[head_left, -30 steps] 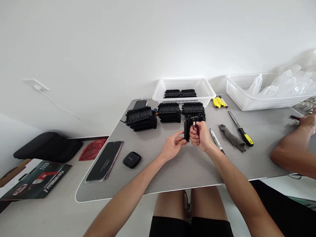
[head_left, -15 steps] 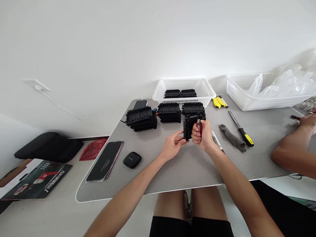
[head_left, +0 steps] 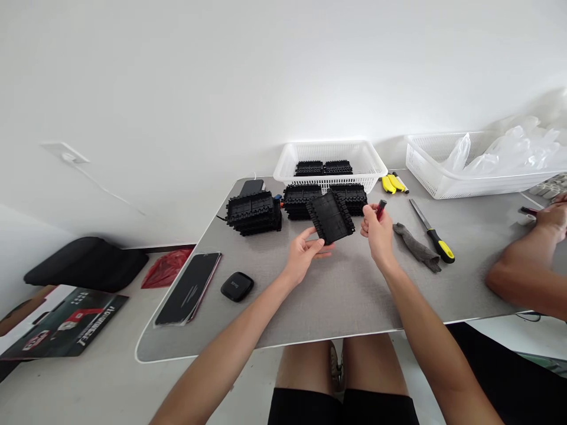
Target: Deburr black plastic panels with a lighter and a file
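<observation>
My left hand (head_left: 305, 254) grips the lower corner of a black plastic plate with toothed long edges (head_left: 331, 217), which is tilted up above the table with its broad face toward me. To its right, my right hand (head_left: 376, 233) is closed around a slim dark-red tool with a black end (head_left: 381, 208); its exact kind is not clear. A gap separates the tool from the plate. Stacks of similar black plates stand behind: a left stack (head_left: 250, 211), a middle stack (head_left: 297, 203) and a right stack (head_left: 358, 200), the last two partly hidden by the held plate.
A white basket (head_left: 376, 171) with more black plates stands against the wall. Rightward lie yellow-handled items (head_left: 390, 183), a file (head_left: 436, 239), a grey glove (head_left: 416, 248) and a basket of plastic bags (head_left: 436, 186). Leftward are a phone-like slab (head_left: 188, 289), a black case (head_left: 237, 287) and, far right, a co-worker's arm (head_left: 527, 265).
The plate has turned from nearly edge-on to broad face toward me, and moved slightly left. My right hand has drawn away from it to the right, still holding the dark-red tool.
</observation>
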A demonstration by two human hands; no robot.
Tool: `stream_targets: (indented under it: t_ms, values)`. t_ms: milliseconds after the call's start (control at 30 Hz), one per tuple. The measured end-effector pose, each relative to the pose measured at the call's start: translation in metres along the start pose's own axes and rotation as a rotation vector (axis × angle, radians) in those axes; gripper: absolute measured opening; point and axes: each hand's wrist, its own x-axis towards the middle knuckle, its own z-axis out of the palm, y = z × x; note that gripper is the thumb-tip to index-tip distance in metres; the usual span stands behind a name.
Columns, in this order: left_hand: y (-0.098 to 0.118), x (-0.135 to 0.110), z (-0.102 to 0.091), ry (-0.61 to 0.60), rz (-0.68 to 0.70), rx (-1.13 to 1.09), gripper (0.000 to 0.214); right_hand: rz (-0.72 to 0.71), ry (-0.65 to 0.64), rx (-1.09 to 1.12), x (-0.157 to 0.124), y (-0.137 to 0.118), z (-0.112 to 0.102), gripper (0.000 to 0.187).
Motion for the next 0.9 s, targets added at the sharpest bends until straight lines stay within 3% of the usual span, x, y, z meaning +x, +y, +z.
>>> stream_targets:
  t_ms: [200, 500, 700, 900]
  values:
    - [0.006, 0.002, -0.002, 0.026, -0.009, -0.042, 0.053, 0.255, -0.167, -0.06, 0.003, 0.019, 0.002, 0.041]
    - [-0.002, 0.002, -0.004, -0.031, 0.094, 0.149, 0.042, 0.262, -0.148, -0.11, 0.007, 0.017, -0.006, 0.047]
    - [-0.005, 0.005, -0.004, 0.07, 0.222, 0.214, 0.038, 0.286, -0.138, 0.084, 0.007, 0.013, -0.005, 0.054]
    - [-0.002, 0.007, -0.004, 0.155, 0.21, 0.162, 0.038, 0.348, -0.194, 0.023, 0.005, 0.013, -0.004, 0.047]
